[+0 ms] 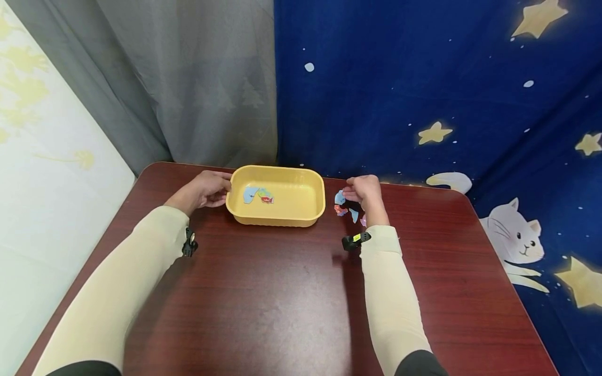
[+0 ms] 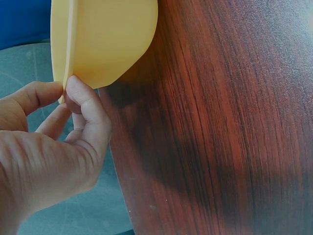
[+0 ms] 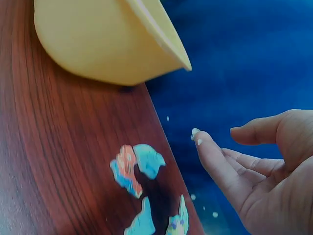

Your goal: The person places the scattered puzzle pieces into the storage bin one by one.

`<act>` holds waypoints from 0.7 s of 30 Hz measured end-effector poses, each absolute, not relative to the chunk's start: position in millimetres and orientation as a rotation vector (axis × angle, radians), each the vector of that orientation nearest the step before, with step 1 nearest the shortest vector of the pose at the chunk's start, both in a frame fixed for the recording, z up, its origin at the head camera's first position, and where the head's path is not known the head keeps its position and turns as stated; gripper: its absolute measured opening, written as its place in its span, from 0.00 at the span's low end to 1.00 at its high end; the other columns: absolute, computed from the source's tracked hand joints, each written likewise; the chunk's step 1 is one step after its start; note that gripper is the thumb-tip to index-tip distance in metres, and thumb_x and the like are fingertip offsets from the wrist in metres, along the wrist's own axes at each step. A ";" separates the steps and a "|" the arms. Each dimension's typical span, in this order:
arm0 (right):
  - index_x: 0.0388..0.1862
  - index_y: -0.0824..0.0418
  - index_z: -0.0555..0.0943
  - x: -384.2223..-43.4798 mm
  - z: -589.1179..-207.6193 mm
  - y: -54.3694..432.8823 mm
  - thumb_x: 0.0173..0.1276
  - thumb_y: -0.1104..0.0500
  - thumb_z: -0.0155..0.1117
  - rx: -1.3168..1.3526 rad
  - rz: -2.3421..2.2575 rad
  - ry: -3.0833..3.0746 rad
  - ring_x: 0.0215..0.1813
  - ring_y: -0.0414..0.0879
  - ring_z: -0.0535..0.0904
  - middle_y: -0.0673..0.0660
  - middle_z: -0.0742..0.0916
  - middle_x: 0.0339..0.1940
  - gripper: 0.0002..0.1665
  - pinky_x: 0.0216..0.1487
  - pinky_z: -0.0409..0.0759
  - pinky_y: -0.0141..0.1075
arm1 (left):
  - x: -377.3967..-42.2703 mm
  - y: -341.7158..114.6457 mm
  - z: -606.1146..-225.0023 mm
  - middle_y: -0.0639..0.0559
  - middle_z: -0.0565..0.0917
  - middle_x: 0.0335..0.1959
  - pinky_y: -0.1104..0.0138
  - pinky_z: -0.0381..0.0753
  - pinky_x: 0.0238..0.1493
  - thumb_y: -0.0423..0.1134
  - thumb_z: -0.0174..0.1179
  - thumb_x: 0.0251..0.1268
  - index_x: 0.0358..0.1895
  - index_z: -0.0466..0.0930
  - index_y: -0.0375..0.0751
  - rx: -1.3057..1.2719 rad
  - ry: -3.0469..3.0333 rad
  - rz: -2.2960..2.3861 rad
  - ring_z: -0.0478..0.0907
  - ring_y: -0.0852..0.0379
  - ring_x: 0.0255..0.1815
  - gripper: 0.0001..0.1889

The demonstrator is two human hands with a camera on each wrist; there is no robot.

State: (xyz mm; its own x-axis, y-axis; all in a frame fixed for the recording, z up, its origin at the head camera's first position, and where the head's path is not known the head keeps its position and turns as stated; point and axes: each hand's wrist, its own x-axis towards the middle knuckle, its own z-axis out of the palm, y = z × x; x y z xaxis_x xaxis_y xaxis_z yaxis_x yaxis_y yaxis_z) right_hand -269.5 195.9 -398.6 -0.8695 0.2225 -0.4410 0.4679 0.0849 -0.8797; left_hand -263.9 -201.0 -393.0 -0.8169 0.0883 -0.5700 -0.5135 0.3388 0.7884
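Note:
A yellow plastic basin [image 1: 296, 196] stands near the table's far edge. My left hand [image 1: 207, 189] pinches its left rim between thumb and fingers, as the left wrist view shows up close. Inside lie a light blue flat piece [image 1: 250, 195] and a green-and-red one [image 1: 266, 198], like cut-out puzzle pieces. My right hand [image 3: 264, 171] hovers beside several similar pieces right of the basin, its fingers extended and thumb apart, with nothing between them. Among those are a light blue piece [image 3: 150, 160], a red-and-blue piece [image 3: 126, 169] and a narrow blue piece [image 3: 142, 221].
The dark red wooden table [image 1: 263, 292] ends just behind the basin. Beyond it hang a grey curtain [image 1: 211, 94] and a blue curtain [image 1: 376, 94] with stars and a white cat. A pale wall panel [image 1: 51, 172] runs along the left side.

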 end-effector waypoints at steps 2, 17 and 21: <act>0.61 0.72 0.72 -268.5 -400.6 201.0 0.71 0.63 0.56 0.716 -1.879 2.158 0.31 0.48 0.87 0.69 0.85 0.45 0.22 0.44 0.84 0.40 | -264.1 -200.9 -393.0 0.55 0.77 0.22 0.70 0.82 0.30 0.31 0.51 0.65 0.73 0.63 0.45 -0.374 2.084 1.500 0.76 0.63 0.19 0.31; 0.63 0.72 0.68 -264.8 -425.1 232.1 0.69 0.64 0.58 0.882 -1.872 2.077 0.24 0.46 0.86 0.59 0.87 0.22 0.25 0.40 0.85 0.36 | -266.0 -202.4 -396.0 0.54 0.78 0.23 0.69 0.83 0.30 0.32 0.51 0.65 0.73 0.64 0.45 -0.391 2.085 1.508 0.76 0.62 0.19 0.31; 0.61 0.72 0.70 -264.5 -431.1 235.9 0.68 0.62 0.61 0.903 -1.787 2.171 0.21 0.44 0.85 0.59 0.86 0.24 0.26 0.34 0.86 0.34 | -266.2 -202.2 -396.7 0.55 0.77 0.22 0.70 0.82 0.29 0.31 0.52 0.64 0.73 0.64 0.45 -0.386 2.082 1.510 0.76 0.62 0.19 0.31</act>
State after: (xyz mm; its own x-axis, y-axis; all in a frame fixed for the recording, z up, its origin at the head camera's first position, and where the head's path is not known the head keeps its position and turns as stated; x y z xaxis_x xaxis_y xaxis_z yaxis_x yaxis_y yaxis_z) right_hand -264.5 235.9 -431.1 -0.7972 0.3322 -0.5041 0.5585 0.0889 -0.8247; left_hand -266.2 -202.2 -396.7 -0.8160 0.0784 -0.5727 -0.5201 0.3331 0.7865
